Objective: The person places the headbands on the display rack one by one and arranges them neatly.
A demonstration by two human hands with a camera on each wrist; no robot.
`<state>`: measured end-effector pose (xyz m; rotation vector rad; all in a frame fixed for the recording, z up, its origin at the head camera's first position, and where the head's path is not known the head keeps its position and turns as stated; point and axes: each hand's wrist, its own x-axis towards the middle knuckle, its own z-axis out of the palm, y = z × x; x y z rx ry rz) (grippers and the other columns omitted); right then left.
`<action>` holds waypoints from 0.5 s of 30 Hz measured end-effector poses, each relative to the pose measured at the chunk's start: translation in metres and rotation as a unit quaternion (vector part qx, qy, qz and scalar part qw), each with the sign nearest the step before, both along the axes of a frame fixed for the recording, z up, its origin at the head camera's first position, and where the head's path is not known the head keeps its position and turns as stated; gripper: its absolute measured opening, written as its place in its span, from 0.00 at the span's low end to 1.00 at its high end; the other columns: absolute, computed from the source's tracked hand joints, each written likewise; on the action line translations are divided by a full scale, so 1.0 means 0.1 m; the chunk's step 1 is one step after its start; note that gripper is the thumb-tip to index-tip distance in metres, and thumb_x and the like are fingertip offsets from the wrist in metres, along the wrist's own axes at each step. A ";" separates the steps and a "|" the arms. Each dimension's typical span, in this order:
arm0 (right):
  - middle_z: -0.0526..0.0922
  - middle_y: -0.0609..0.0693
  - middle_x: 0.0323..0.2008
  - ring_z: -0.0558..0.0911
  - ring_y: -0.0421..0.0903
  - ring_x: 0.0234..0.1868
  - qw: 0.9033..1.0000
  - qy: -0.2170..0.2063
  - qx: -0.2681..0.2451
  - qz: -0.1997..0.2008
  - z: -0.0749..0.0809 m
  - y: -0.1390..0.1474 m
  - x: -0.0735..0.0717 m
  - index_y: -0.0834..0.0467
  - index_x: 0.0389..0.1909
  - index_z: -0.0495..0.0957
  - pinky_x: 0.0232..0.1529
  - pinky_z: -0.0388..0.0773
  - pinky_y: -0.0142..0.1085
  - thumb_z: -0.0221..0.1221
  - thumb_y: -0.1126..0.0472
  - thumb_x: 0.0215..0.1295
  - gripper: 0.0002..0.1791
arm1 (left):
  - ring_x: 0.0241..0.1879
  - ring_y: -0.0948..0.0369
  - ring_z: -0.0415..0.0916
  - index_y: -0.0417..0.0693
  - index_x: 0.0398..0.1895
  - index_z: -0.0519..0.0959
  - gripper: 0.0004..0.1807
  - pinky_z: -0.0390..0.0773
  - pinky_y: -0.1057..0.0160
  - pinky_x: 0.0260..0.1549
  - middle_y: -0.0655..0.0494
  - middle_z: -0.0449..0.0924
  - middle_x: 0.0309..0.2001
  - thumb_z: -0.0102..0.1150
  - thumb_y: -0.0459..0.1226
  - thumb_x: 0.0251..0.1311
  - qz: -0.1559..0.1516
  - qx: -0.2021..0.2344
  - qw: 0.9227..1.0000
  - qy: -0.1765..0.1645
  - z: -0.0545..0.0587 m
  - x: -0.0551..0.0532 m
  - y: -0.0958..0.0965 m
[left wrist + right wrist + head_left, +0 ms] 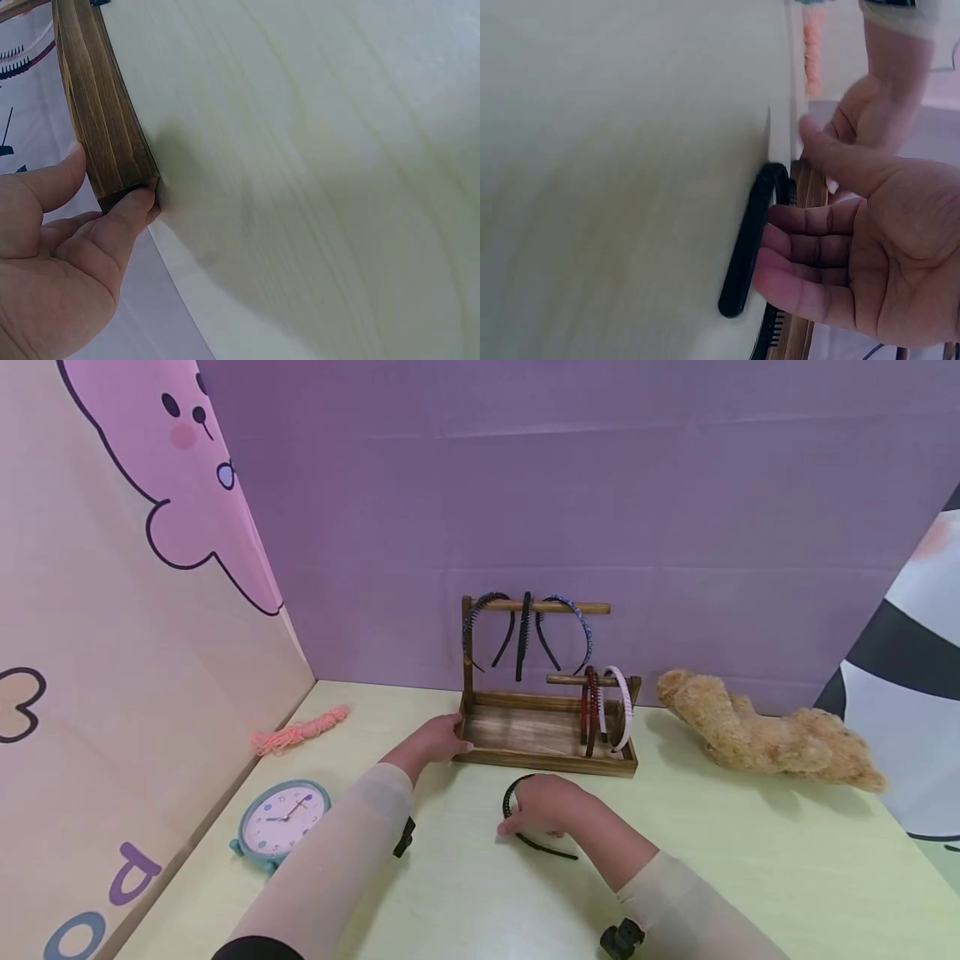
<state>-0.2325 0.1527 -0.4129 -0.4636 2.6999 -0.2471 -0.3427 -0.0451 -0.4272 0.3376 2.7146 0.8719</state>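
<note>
A wooden headband rack with two bars and a tray base stands near the back wall. My left hand grips the tray's left end; in the left wrist view the thumb lies along one side of the wood and the fingers bend around its corner. In front of the rack, a black headband is on the table. My right hand is over it. Seen from the right wrist, the fingertips touch the headband while the thumb stands apart from the fingers.
Three dark and blue headbands hang on the upper bar. Dark red headbands and a pale pink headband hang on the lower bar. A teal clock and pink yarn lie left; a tan plush toy lies right.
</note>
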 end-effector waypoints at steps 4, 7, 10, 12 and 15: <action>0.69 0.45 0.10 0.78 0.47 0.13 0.999 -0.035 0.009 0.002 -0.05 -0.06 0.08 0.51 0.11 0.66 0.26 0.76 0.37 0.68 0.48 0.59 0.25 | 0.74 0.48 0.55 0.40 0.76 0.55 0.39 0.59 0.51 0.72 0.43 0.58 0.74 0.58 0.43 0.68 0.000 0.005 1.000 -0.001 -0.01 0.01 0.00; 0.75 0.46 0.18 0.80 0.47 0.16 0.999 -0.051 0.011 0.010 -0.05 -0.09 0.13 0.52 0.18 0.71 0.28 0.78 0.36 0.67 0.55 0.61 0.18 | 0.74 0.48 0.55 0.40 0.76 0.55 0.39 0.58 0.51 0.72 0.43 0.58 0.74 0.59 0.43 0.68 -0.002 0.007 1.000 0.001 -0.02 0.00 -0.01; 0.77 0.45 0.22 0.81 0.47 0.17 0.998 -0.055 0.012 0.028 0.01 -0.09 0.19 0.51 0.23 0.74 0.27 0.78 0.36 0.67 0.57 0.62 0.12 | 0.74 0.48 0.55 0.39 0.76 0.55 0.39 0.58 0.51 0.72 0.42 0.59 0.74 0.59 0.43 0.68 -0.006 0.007 1.000 0.003 -0.02 0.00 -0.01; 0.77 0.44 0.23 0.80 0.47 0.17 0.998 -0.052 0.001 0.040 0.08 -0.07 0.22 0.50 0.24 0.74 0.25 0.77 0.36 0.67 0.57 0.61 0.11 | 0.74 0.48 0.55 0.39 0.76 0.55 0.39 0.58 0.51 0.72 0.42 0.59 0.74 0.59 0.42 0.67 -0.006 0.010 1.000 0.004 -0.02 0.00 -0.01; 0.77 0.43 0.22 0.79 0.45 0.17 0.997 -0.035 -0.024 0.062 0.23 -0.03 0.24 0.49 0.24 0.74 0.24 0.75 0.35 0.66 0.57 0.61 0.11 | 0.73 0.48 0.56 0.39 0.76 0.55 0.39 0.58 0.51 0.72 0.42 0.59 0.73 0.59 0.42 0.67 -0.007 0.009 1.000 0.006 -0.02 0.00 -0.01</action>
